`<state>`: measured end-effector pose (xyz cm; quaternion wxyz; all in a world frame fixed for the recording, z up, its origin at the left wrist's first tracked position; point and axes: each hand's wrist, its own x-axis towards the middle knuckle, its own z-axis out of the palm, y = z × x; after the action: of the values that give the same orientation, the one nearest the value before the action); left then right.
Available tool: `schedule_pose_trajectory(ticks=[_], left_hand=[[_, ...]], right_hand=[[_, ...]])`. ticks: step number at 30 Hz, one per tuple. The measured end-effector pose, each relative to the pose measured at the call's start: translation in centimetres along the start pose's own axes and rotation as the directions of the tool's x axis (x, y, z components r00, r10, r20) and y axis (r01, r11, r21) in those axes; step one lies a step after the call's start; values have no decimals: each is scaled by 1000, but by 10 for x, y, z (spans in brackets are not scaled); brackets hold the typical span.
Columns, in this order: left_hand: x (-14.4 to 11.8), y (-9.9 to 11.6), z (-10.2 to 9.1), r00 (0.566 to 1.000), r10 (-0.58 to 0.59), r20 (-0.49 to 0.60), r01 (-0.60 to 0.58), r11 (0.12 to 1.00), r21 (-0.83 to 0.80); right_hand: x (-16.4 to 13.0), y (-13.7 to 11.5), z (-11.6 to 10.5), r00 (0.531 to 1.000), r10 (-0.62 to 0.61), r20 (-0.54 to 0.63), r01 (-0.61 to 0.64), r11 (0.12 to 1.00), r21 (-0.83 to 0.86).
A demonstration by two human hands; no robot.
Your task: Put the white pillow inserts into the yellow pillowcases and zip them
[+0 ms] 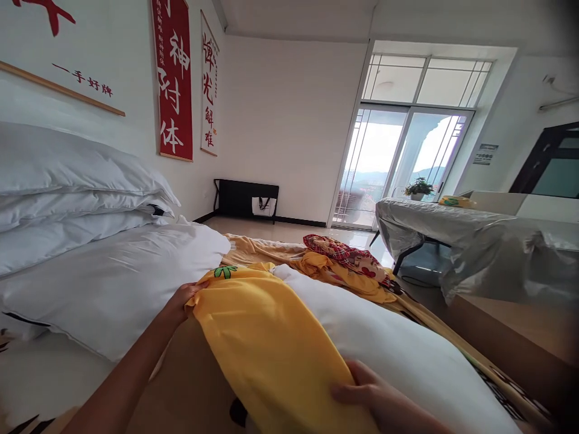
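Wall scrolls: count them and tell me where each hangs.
3: white scroll at the upper left, red scroll to its right, narrow scroll nearest the corner. More may hang beyond the frame.

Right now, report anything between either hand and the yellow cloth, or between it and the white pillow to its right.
Nothing visible: left hand and right hand both hold the yellow cloth, whose right edge meets the white pillow.

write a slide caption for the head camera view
Left hand and right hand hold a yellow pillowcase beside a plump white pillow, near stacked white pillows.
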<state>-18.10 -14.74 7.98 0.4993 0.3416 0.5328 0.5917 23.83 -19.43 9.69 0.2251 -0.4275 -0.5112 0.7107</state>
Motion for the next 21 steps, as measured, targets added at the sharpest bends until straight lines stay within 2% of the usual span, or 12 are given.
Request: schedule_pose_trajectory(ticks=[3,6,8,10,12,14,16,19,21], left_hand=[[1,-8,-11,1000,-24,-4,24,999,-35],[-11,-14,-21,999,-29,28,29,1000,-2],[-28,-17,-26,989,-63,130,47,991,123],[-45,-18,-30,948,-152,280,69,956,286],[-56,-16,-32,907,-234,349,55,890,453],[-57,-12,-30,929,-222,297,5,809,587],[-47,-8,-23,964,-135,231,-48,763,645],[-21,-10,-4,989,-35,145,-48,847,530],[-7,-18,12,991,-31,127,-31,888,458]], right_hand=[[-10,-6,-12,999,-2,-48,3,1000,13],[-14,-10,-13,997,16,-69,-14,999,38],[-13,-10,-10,1000,4,-15,-3,998,59],[-9,-11,-4,999,-6,54,3,998,62],[0,-15,4,994,-8,111,4,999,39],[15,-23,15,989,-17,147,15,1000,13],[36,-35,27,987,-33,159,33,999,2],[76,-53,47,995,-32,93,36,999,-37],[103,-62,58,999,-29,14,30,994,-102]])
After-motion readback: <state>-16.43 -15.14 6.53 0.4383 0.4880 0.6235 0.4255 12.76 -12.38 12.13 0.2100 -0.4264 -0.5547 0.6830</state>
